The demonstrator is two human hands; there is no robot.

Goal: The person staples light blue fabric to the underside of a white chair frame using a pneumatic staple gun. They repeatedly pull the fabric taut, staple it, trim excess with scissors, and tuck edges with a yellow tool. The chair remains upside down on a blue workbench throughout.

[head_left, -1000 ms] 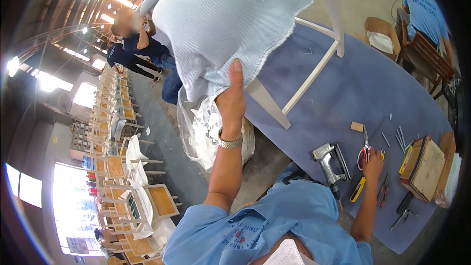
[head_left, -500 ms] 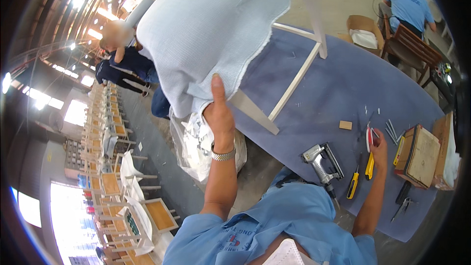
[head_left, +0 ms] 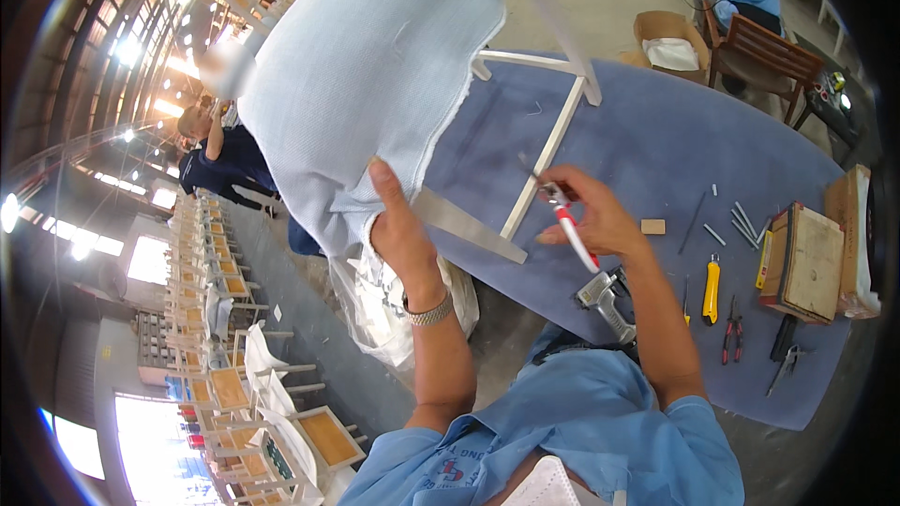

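Observation:
A light blue fabric covers the seat of a pale wooden chair tipped over on the table. My left hand grips the near corner of the fabric, thumb on top and fingers hidden beneath. My right hand is closed round pliers with red-and-white handles. Their dark metal tip points toward the chair's rail, right of the fabric edge. Just below that hand lies a grey staple gun, partly covered by my forearm.
On the blue-covered table lie a yellow cutter, red-and-black pliers, a small wood block and several metal rods. Boxes stand at its right end. A plastic bag of scraps and rows of chairs are left.
My right hand has lifted the red-and-white pliers off the table's right side and carried them left, close to the chair frame. My left hand keeps its hold on the fabric.

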